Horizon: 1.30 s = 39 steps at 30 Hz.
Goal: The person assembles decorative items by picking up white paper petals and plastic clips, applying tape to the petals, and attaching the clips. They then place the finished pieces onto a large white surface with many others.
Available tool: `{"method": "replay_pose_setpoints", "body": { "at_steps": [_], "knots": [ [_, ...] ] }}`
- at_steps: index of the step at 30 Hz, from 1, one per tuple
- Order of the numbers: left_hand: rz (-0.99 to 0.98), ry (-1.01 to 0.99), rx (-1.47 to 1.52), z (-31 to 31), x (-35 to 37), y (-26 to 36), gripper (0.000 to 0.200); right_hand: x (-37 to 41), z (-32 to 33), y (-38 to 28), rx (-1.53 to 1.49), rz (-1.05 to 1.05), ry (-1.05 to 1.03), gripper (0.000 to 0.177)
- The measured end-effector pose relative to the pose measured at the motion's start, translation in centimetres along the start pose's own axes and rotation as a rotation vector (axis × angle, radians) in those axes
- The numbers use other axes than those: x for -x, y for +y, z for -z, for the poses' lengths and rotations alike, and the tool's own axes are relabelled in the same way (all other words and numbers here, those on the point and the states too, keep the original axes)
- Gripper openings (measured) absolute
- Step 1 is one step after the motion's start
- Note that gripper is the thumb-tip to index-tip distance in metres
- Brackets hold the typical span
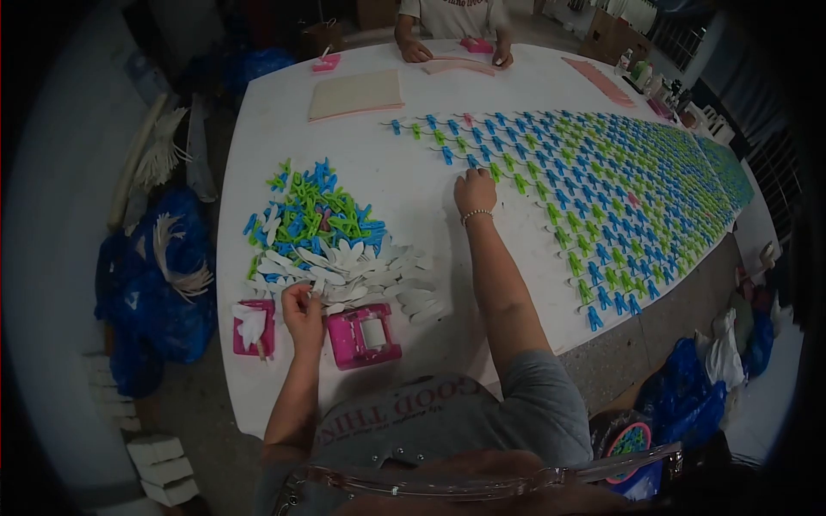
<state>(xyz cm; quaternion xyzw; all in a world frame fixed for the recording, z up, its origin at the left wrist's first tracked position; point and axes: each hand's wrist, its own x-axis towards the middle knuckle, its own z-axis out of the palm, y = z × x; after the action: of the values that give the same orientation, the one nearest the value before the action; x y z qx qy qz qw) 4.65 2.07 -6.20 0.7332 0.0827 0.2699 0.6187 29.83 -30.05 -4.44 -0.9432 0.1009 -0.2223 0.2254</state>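
Note:
My left hand (305, 311) is closed in a pinch on a small white piece at the front edge of a pile of white strips (366, 273). A heap of blue and green clips (323, 211) lies just behind that pile. My right hand (476, 191), with a beaded bracelet at the wrist, is closed at the near left edge of the rows of blue and green clips (594, 172); what its fingers hold, if anything, is hidden. A pink tape dispenser (365, 336) stands right of my left hand.
A pink holder with white material (253, 328) sits at the table's left edge. Across the table (413, 206), another person's hands hold a pink strip (460, 65). A stack of sheets (355, 94) lies at the back left, and bottles (638, 74) stand at the back right.

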Motion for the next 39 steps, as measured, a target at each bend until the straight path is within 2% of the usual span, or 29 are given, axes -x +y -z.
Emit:
{"method": "replay_pose_setpoints", "body": {
  "at_steps": [3, 19, 22, 24, 27, 28, 29, 31, 32, 34, 35, 37, 38, 39],
  "knots": [
    [0.005, 0.003, 0.027, -0.1, -0.1, -0.1, 0.017, 0.1, -0.3, 0.0, 0.01, 0.019, 0.05, 0.024],
    [0.017, 0.036, 0.001, -0.1, -0.2, -0.5, 0.017, -0.1, -0.5, 0.1, 0.063, 0.085, 0.024, 0.022],
    [-0.017, 0.043, -0.009, -0.3, -0.2, -0.3, 0.017, 0.4, -0.9, 0.5, 0.033, 0.104, 0.019, 0.022],
    [-0.052, 0.028, -0.058, 0.0, -0.2, -0.1, 0.017, 0.8, -0.6, 0.8, -0.021, 0.174, 0.144, 0.025],
    [-0.064, 0.057, -0.063, 0.0, -0.3, -0.8, 0.017, 3.1, 0.7, 0.7, -0.182, 0.194, 0.112, 0.028],
    [-0.062, 0.061, -0.058, -0.1, -0.3, -0.8, 0.017, 4.1, 2.0, 0.2, -0.237, 0.172, -0.053, 0.024],
    [-0.061, 0.063, -0.052, -0.1, -0.3, -0.8, 0.017, 5.2, 3.3, -0.5, -0.237, 0.179, -0.065, 0.024],
    [-0.056, 0.083, -0.048, -0.2, -0.3, -0.5, 0.017, 8.0, 5.9, -2.2, -0.431, 0.214, -0.481, 0.018],
    [-0.058, 0.093, -0.039, -0.1, -0.2, -0.4, 0.016, 9.4, 6.7, -2.8, -0.429, 0.215, -0.49, 0.018],
    [-0.073, 0.111, -0.039, -0.1, 0.0, -0.2, 0.016, 11.8, 8.1, -3.9, -0.49, 0.47, -0.59, 0.013],
    [-0.095, 0.126, -0.036, -0.1, 0.1, -0.1, 0.016, 12.9, 8.8, -4.5, -0.488, 0.471, -0.592, 0.013],
    [-0.156, 0.136, -0.09, -0.1, 0.4, 0.6, 0.016, 14.7, 9.9, -5.2, -0.339, 0.65, -0.604, 0.013],
    [-0.218, 0.146, -0.146, -0.1, 0.5, 1.0, 0.016, 15.2, 10.1, -5.1, -0.336, 0.654, -0.606, 0.013],
    [-0.215, 0.152, -0.144, -0.1, 0.6, 1.2, 0.016, 15.8, 10.0, -5.0, -0.327, 0.751, -0.571, 0.013]
  ]
}}
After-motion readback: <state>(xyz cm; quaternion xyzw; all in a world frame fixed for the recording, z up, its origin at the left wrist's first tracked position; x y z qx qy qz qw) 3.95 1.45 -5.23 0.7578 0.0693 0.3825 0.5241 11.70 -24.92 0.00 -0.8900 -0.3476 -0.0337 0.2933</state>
